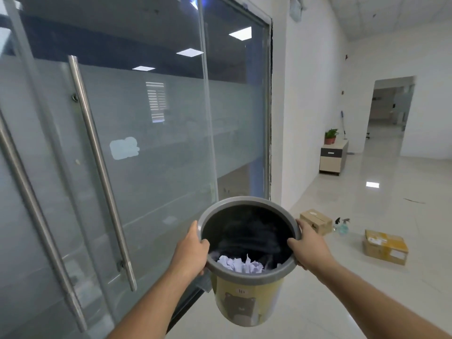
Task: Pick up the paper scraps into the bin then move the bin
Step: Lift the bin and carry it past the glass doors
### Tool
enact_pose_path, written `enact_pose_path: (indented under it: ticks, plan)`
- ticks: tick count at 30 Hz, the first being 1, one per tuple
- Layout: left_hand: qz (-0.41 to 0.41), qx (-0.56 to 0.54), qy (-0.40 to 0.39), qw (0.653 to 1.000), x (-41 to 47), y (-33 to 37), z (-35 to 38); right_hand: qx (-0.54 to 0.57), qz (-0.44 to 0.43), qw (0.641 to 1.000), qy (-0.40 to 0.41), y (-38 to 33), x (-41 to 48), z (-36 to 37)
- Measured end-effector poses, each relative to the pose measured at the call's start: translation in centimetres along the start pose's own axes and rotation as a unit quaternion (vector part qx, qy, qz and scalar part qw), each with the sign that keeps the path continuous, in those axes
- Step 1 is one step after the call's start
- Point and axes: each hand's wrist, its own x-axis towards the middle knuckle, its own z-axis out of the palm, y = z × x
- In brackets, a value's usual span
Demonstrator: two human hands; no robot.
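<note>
Carrying was the step in hand: the bin [247, 297], a yellow pail with a grey rim and a bear printed on its side, hung clear of the floor [367, 192] between both hands. The left hand [193, 250] was closed on the near-left of the rim, thumb hooked over the lip and fingers underneath; the right hand [309, 245] gripped the opposite side the same way. White paper scraps [241, 264] lay crumpled in the bottom against the dark liner, and no loose scraps showed on the visible tiles, so the gathering part looked finished, as far as this view could tell.

What remained, by my reading, was choosing a spot and lowering the bin level so the scraps stayed inside.

On the left, close by, stood a glass door [146, 143] with long steel pull bars [97, 155], its frame edge just beside the bin. To the right the hallway opened wide over glossy tiles. Two cardboard boxes [385, 247] and a spray bottle [343, 226] sat on the floor ahead and to the right, well apart from the bin. Farther off, a small cabinet [332, 159] carrying a potted plant [331, 136] stood against the wall before an open doorway [391, 106].
</note>
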Motion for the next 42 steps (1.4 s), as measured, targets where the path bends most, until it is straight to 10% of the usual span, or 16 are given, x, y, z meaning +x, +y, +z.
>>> enact_pose_path:
  ticks: [18, 42]
  plan:
    - [-0.056, 0.079, -0.008, 0.995, 9.0, -6.8, 11.4, -0.071, -0.002, 0.997, -0.002, 11.5, 11.4, 8.3]
    - [-0.133, 0.110, -0.144, 0.974, 0.6, -63.4, 55.3, -0.116, 0.140, 0.983, -0.042, 71.5, -2.3, 47.6]
